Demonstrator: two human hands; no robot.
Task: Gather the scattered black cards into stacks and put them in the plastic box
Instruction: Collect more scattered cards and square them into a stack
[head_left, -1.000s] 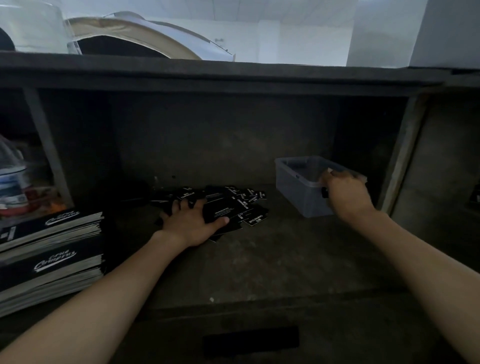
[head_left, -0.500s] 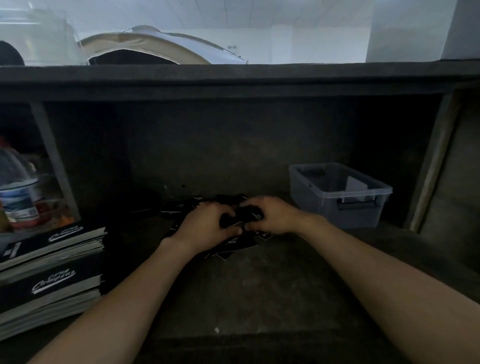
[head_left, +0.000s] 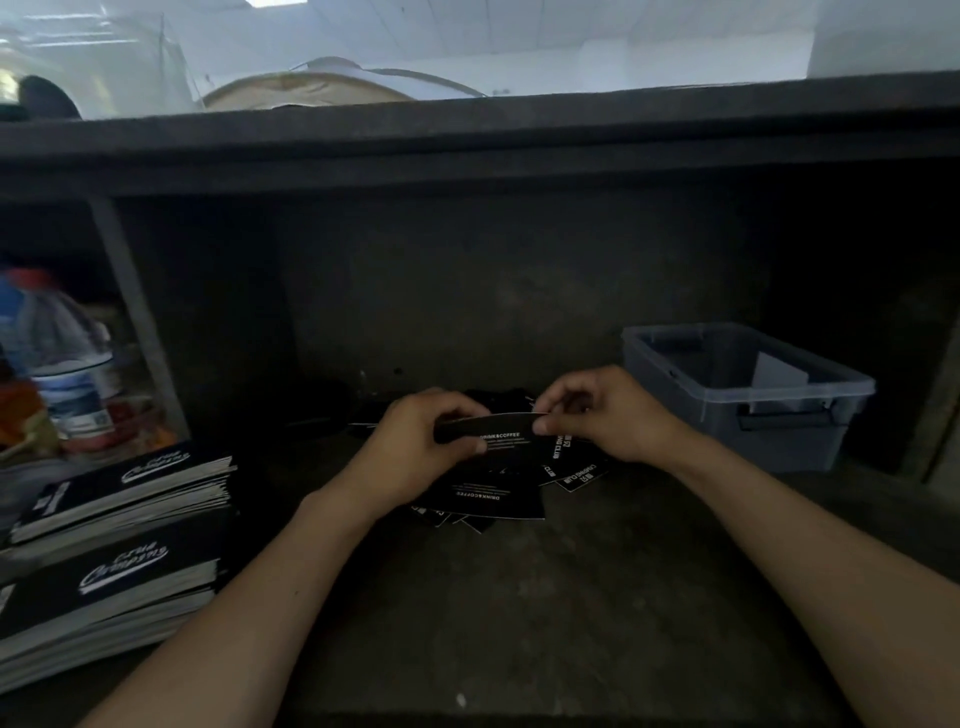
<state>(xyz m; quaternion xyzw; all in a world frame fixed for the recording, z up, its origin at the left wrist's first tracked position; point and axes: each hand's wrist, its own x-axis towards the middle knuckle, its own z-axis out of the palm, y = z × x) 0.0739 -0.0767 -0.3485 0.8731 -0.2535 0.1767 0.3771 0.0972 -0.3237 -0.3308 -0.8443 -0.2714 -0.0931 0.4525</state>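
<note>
Both hands are up off the shelf (head_left: 545, 597), holding a thin bunch of black cards (head_left: 498, 439) between them. The left hand (head_left: 415, 447) has its fingers curled round the left end, thumb on the printed face. The right hand (head_left: 602, 415) pinches the right end between thumb and fingers. The bunch bows slightly.

The loose cards (head_left: 493, 501) lie fanned under and just in front of the hands. The plastic box (head_left: 748, 395) sits to the right, well apart, open.

Risk: the bunch is gripped only at its ends and looks unsquared, so a slack pinch could let cards slide out and rescatter. Black cards on a dark shelf are easy to miss.

Change from half a second ago: then both hands lay flat on the pile; now they are raised with cards in them.
</note>
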